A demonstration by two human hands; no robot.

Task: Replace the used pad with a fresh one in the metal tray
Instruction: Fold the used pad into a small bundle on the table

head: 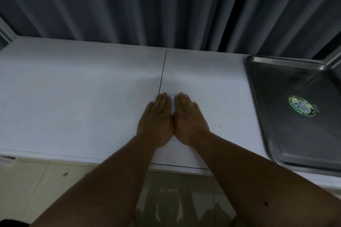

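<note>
Two hands flat, left hand [156, 122] beside right hand [188, 120], grip released, palms on white table [73, 88].

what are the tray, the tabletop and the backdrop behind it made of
Tray: looks like stainless steel with a dull brushed finish; it shows grey reflections, a rolled rim and a round holographic sticker.
Tabletop: smooth matt white, probably laminate or plastic board, in two panels split by a thin dark seam.
Backdrop: grey curtain, fabric hanging in soft vertical folds.
</note>
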